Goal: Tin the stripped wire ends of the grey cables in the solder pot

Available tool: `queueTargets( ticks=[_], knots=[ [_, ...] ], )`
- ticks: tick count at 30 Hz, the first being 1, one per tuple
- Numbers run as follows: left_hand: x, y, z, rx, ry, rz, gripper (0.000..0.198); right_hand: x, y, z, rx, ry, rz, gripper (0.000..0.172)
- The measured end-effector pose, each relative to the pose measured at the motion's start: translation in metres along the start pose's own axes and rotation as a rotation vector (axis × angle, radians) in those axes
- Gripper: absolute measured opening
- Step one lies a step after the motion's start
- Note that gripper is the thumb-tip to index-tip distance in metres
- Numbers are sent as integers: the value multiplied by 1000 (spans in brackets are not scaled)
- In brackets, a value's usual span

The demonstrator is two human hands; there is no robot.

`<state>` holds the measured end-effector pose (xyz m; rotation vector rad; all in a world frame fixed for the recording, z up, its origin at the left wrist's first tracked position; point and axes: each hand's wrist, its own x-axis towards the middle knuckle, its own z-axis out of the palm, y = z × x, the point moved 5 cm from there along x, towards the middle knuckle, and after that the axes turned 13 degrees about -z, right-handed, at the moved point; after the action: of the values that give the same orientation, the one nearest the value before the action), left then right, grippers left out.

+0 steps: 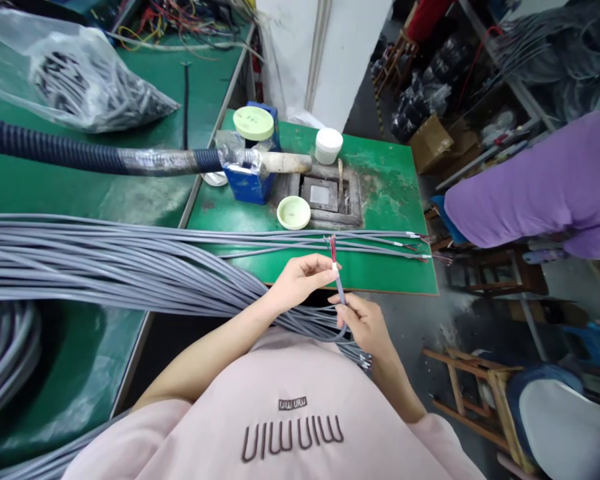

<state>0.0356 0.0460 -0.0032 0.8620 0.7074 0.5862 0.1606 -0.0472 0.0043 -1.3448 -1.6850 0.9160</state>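
Observation:
Between my two hands a grey cable (341,288) stands nearly upright, its stripped end showing thin reddish wires (333,248) above a white band. My left hand (303,281) pinches it with thumb and fingers at the white band. Lower down, my right hand (364,321) grips the grey jacket of the same cable. Below the hands the cable bends back towards a large bundle of grey cables (180,263) that runs in from the left. A few other cables (360,245) lie across the green table behind my hands, with white bands and bare wire ends at the right.
A square pot (325,195) set in the green table (390,193) has a stick beside it. Around it are a pale green dish (294,213), a white jar (329,145) and a ribbed hose (165,162). A person in purple (535,180) is at the right, near wooden stools (480,393).

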Motion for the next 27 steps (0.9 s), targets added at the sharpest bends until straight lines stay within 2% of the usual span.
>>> queueTargets(
  ticks=[10, 21, 27],
  knots=[
    [4, 13, -11, -188, -2, 58, 39, -1, 11, 7, 110, -90, 29, 25],
    [8, 7, -8, -306, -80, -33, 37, -1, 11, 12, 185, -107, 42, 28],
    [7, 9, -9, -284, -86, -31, 35, -2, 18, 13, 214, -115, 59, 28]
  ],
)
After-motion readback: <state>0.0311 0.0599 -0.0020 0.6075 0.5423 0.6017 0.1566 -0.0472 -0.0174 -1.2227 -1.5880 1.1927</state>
